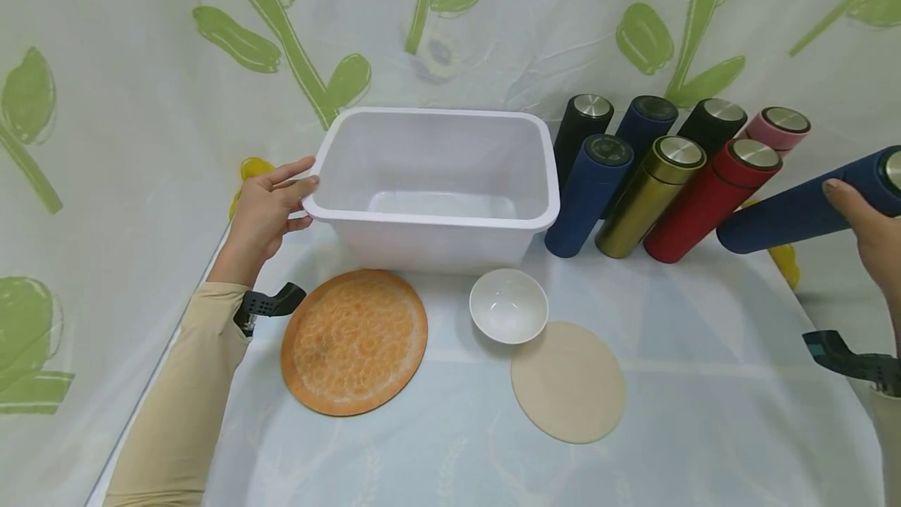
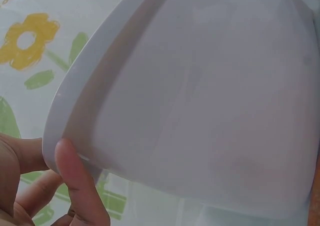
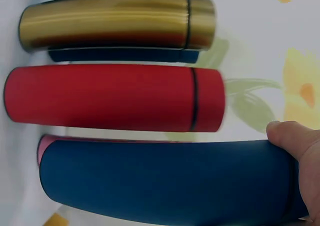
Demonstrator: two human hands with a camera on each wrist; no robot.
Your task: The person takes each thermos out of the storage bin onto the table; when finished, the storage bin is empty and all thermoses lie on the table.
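Observation:
My left hand [image 1: 262,210] grips the left rim corner of a white plastic tub [image 1: 429,245]; in the left wrist view the thumb [image 2: 80,186] presses just under the rim. Nothing lies inside the tub. At the far right my right hand [image 1: 873,229] holds a blue thermos flask [image 1: 788,213] near its lid, tilted, with its base toward the other flasks. Beside it stand a red flask [image 1: 704,206], a pink flask [image 1: 774,127] and a gold flask [image 1: 647,202]. The right wrist view shows the held flask overlapping the pink one.
Two more blue flasks [image 1: 587,202] [image 1: 644,120] and two black flasks [image 1: 580,131] [image 1: 711,127] stand right of the tub. In front lie a brown round mat [image 1: 355,343], a white bowl [image 1: 508,307] and a beige round disc [image 1: 568,386], partly overlapped by the bowl.

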